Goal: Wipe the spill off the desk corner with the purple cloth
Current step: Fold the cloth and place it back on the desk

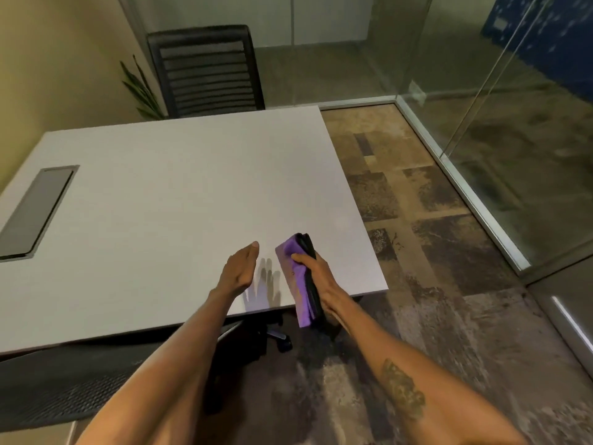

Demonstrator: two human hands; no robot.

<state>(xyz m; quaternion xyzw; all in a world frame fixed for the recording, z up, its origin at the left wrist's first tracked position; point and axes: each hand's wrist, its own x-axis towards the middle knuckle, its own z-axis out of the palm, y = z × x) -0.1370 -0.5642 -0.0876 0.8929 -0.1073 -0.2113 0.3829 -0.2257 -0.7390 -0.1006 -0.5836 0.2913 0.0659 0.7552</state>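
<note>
The right hand (316,277) grips the folded cloth (296,277) edge-up above the surface's (179,194) near right corner. The left hand (240,268) hovers just beside it, flat, fingers together, holding nothing.

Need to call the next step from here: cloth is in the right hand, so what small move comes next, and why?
Probably lower the purple cloth flat onto the desk near its right front corner. The right hand holds it folded and on edge above the surface, not yet pressed down. The left hand hovers open beside it. A faint mark shows further along the right edge, though I cannot tell it is the spill.
</note>
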